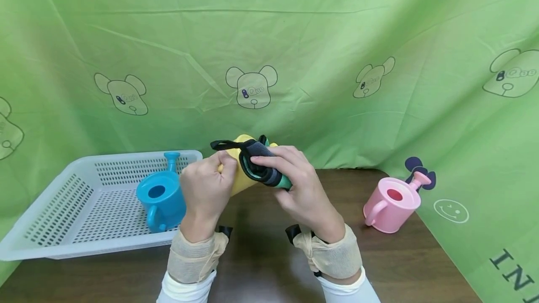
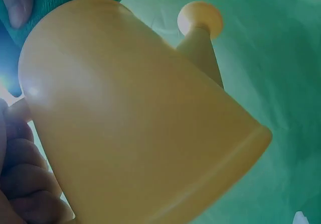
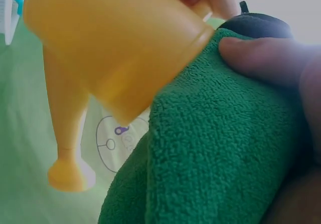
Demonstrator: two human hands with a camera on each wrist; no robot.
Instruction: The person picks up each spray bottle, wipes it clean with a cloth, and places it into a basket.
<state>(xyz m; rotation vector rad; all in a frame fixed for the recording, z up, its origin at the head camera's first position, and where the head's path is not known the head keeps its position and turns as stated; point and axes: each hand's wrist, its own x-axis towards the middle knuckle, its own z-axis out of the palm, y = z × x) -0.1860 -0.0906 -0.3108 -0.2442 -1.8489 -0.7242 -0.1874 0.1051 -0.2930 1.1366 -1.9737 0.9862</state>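
Note:
My left hand grips the handle of a yellow watering can, its fingers curled round it. The can is raised and tilted, its spout ending in a rounded head. A folded green cloth with dark trim and a black hanging loop is held in my right hand, thumb on one side and fingers on the other. In the right wrist view the cloth lies against the can's rim end. From the head, cloth and hands cover much of the can.
A white perforated basket stands at the left, with a blue watering can in its right part. To the right, a pink watering can stands upright on the dark wooden table. Green printed fabric hangs behind and along the right side.

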